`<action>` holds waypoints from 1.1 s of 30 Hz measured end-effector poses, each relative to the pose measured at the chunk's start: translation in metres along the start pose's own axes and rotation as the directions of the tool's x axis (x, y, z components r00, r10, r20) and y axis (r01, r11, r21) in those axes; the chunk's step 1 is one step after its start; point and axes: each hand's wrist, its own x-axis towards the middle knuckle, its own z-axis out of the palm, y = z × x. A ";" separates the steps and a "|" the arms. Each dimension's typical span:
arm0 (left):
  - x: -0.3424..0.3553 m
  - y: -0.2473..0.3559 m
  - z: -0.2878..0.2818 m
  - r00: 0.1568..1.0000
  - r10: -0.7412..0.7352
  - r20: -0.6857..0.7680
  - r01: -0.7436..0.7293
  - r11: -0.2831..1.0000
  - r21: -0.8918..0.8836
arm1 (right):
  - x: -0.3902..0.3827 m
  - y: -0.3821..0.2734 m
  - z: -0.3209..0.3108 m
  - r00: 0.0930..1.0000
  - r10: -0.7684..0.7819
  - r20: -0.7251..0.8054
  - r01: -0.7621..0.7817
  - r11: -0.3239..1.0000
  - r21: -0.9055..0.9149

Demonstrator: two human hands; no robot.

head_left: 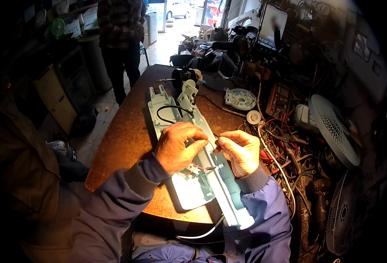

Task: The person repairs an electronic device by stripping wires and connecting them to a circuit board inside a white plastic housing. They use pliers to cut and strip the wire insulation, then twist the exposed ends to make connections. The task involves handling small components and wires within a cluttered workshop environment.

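Note:
My left hand (178, 149) and my right hand (239, 151) meet over the middle of a pale green plastic housing. Between their pinched fingertips runs a thin light wire (212, 139), held from both sides. The long, narrow housing part (217, 188) lies lengthwise under my hands, tilted across a wider pale green shell (189, 195). Beside my left wrist, a small white connector (194, 170) with red wires rests on the shell. A black cable (163, 108) loops over the far end of the housing. My palms hide part of the plastic.
A dark motor (183, 76) sits at the brown table's (127, 118) far end. On the right lie a round pale plate (240, 99), a white knob (253, 117), tangled wires and a fan grille (333, 129). A person (121, 39) stands beyond the table, left. A white cord (206, 233) hangs near my lap.

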 end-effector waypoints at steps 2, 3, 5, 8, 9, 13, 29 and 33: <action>0.001 0.004 -0.001 1.000 -0.014 0.002 0.014 1.000 -0.020 | -0.001 0.001 -0.001 1.000 -0.006 -0.012 0.006 1.000 -0.018; 0.003 0.011 -0.002 1.000 -0.021 0.000 0.021 0.999 -0.040 | -0.001 0.001 -0.001 0.999 -0.030 -0.011 0.030 0.998 -0.052; 0.005 0.012 -0.002 0.999 0.042 0.002 -0.041 0.998 -0.052 | -0.004 0.000 0.001 0.997 -0.047 0.055 0.051 0.996 -0.077; 0.005 0.008 0.001 0.989 0.146 0.017 -0.146 0.989 -0.021 | -0.006 -0.005 0.005 0.988 -0.061 0.144 0.088 0.979 -0.183; 0.004 0.008 0.001 0.993 0.118 0.011 -0.118 0.993 -0.021 | -0.007 -0.006 0.006 0.988 -0.053 0.148 0.079 0.982 -0.174; 0.005 0.004 -0.001 0.995 0.101 0.004 -0.101 0.995 -0.001 | -0.008 -0.007 0.010 0.989 -0.082 0.125 0.111 0.963 -0.244; 0.007 0.003 -0.005 0.976 0.217 0.005 -0.217 0.972 0.092 | -0.009 -0.009 0.006 0.985 -0.112 0.132 0.154 0.915 -0.372; 0.008 0.006 -0.005 0.982 0.187 0.011 -0.187 0.979 0.079 | -0.009 -0.008 0.006 0.988 -0.106 0.110 0.139 0.922 -0.361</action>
